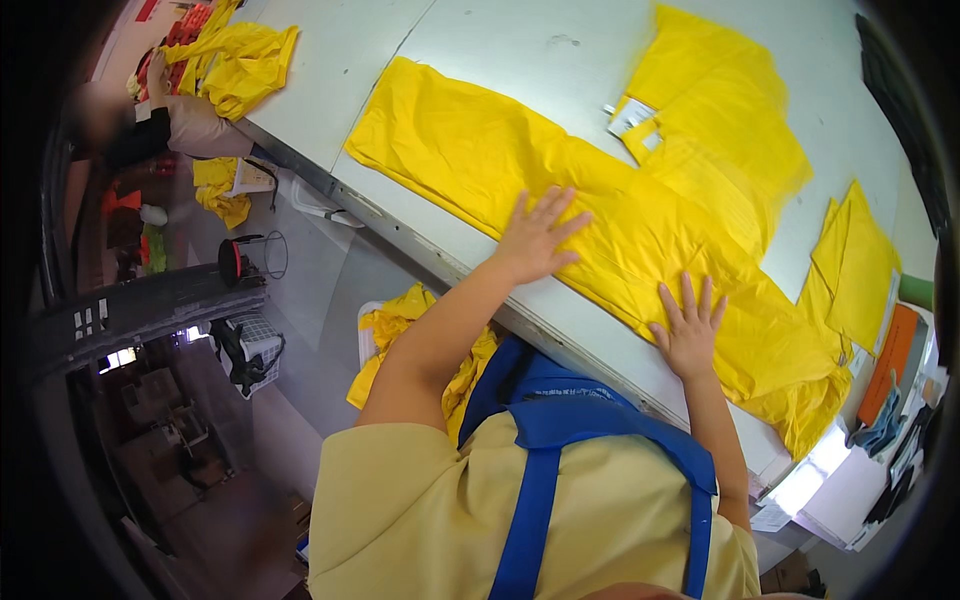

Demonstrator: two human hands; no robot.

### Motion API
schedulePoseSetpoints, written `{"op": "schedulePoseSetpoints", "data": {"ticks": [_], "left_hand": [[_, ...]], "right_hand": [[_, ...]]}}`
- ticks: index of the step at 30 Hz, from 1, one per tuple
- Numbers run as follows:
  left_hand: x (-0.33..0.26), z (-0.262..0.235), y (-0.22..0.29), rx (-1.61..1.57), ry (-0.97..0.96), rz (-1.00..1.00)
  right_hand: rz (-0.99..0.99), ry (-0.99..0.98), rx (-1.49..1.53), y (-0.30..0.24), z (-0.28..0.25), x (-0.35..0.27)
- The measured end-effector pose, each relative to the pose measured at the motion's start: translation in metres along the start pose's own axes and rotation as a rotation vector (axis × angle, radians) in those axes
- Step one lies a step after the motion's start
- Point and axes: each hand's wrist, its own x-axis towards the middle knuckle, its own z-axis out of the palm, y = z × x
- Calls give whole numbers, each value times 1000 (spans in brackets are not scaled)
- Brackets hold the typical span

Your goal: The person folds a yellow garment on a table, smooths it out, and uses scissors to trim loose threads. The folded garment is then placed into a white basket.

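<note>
A long yellow garment (480, 150) of thin, creased fabric lies along the near edge of the white table. My left hand (540, 235) rests flat on it near its middle, fingers spread. Further right, my right hand (690, 325) also lies on the fabric at its near edge, with the fingers stretched out. Neither hand grips anything. Beyond the garment is a stack of folded yellow garments (720, 130) with a white label (632, 115) on its left side. The bunched right end of the long garment (810, 410) reaches the table's right corner.
Another folded yellow piece (850, 270) lies at the right, beside an orange box (888, 360) and papers. Below the table edge stands a bin of yellow fabric (410, 315). At far left a person (165, 130) handles yellow cloth (250, 65). A white basket (255, 345) stands on the floor.
</note>
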Motion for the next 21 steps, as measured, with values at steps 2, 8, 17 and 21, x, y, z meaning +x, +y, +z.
{"op": "schedulePoseSetpoints", "data": {"ticks": [2,8,17,21], "left_hand": [[-17,6,-56,-1,-6,-304],[-27,-34,-130,56,164,-741],[46,-62,-267,232,-16,-280],[-2,-94,-392,264,29,-991]], "right_hand": [[-3,40,-62,3,15,1],[-14,26,-142,3,19,4],[-40,23,-220,2,26,8],[-57,38,-201,5,32,7]]}}
